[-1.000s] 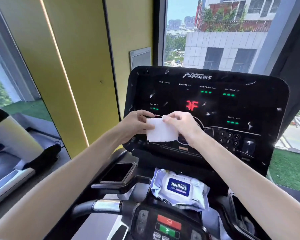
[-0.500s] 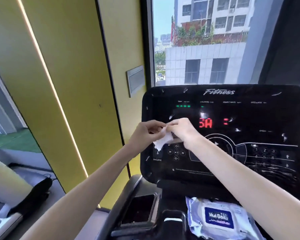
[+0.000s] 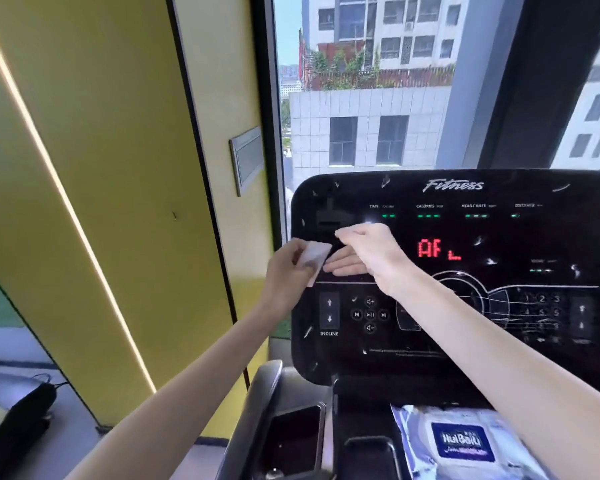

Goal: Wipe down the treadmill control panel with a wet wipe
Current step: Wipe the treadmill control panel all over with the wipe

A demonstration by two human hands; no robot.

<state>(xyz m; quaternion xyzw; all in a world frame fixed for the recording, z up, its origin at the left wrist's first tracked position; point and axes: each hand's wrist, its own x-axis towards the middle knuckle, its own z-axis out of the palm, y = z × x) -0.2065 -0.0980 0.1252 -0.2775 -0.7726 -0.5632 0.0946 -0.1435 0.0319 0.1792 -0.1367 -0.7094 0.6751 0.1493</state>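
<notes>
"White wet wipe [image 3: 314, 258]: where is it now?"

"Pinched in my left hand [image 3: 288, 271], at the left edge of the control panel [image 3: 465, 344], just above the INCLINE arrows [image 3: 329, 310]. Whether it touches the surface I cannot tell. My right hand [image 3: 368, 251] holds nothing; its fingers lie straight, tips just beside the wipe."

"What worries you from here?"

"The panel is lit, red letters [image 3: 437, 249] showing. If I sweep down with pressure, I judge the wipe could press the incline arrows or the play keys [image 3: 370, 315] and set something going. The hold is only a pinch on a damp fold, so a hard stroke could drag it from my fingers. And the white flecks [image 3: 489, 261] on the black face may smear rather than lift if one small pad does all of it."

"Which way does it lie?"

"Folded small, long axis near upright, top leaning a little right, flat face turned toward me."
</notes>
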